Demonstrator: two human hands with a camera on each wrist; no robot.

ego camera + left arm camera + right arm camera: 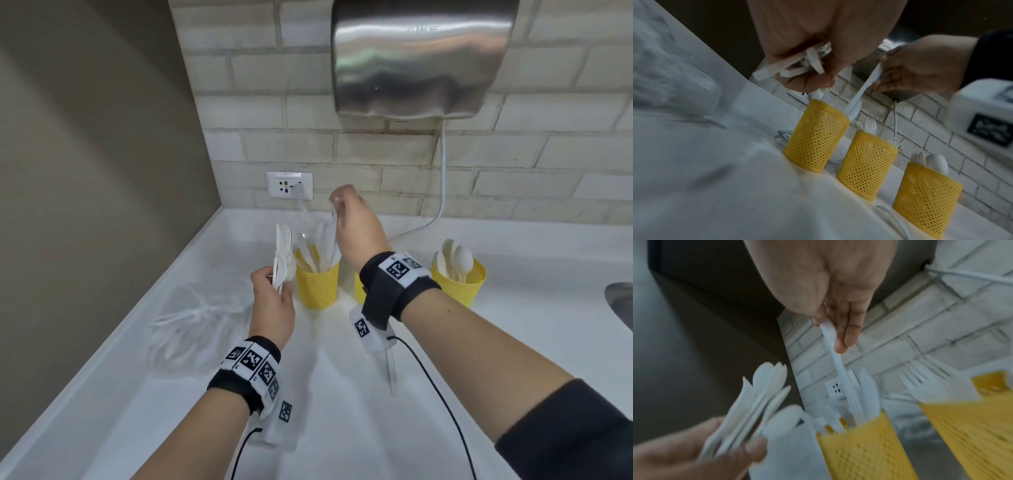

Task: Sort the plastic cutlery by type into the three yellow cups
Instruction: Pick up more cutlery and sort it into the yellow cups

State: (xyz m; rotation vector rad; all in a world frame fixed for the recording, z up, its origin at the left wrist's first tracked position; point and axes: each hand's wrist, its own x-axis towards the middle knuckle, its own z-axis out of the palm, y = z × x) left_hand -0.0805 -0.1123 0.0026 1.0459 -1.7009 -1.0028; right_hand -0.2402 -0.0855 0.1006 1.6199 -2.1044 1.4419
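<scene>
Three yellow mesh cups stand in a row by the brick wall. The left cup [317,284] [816,134] [861,449] holds white knives, the middle cup [867,165] [978,410] holds forks and is mostly hidden behind my right wrist in the head view, and the right cup [459,282] [927,199] holds spoons. My right hand [356,226] [830,331] pinches the handle of a white knife [334,226] [859,94] [836,363] whose blade end dips into the left cup. My left hand [270,291] [807,71] grips a bundle of white cutlery [283,255] [756,395] just left of that cup.
A crumpled clear plastic bag [195,322] lies on the white counter [342,428] to the left. A steel hand dryer [421,58] hangs on the wall above, its cable running to an outlet [289,185]. A sink edge [620,301] shows at the far right.
</scene>
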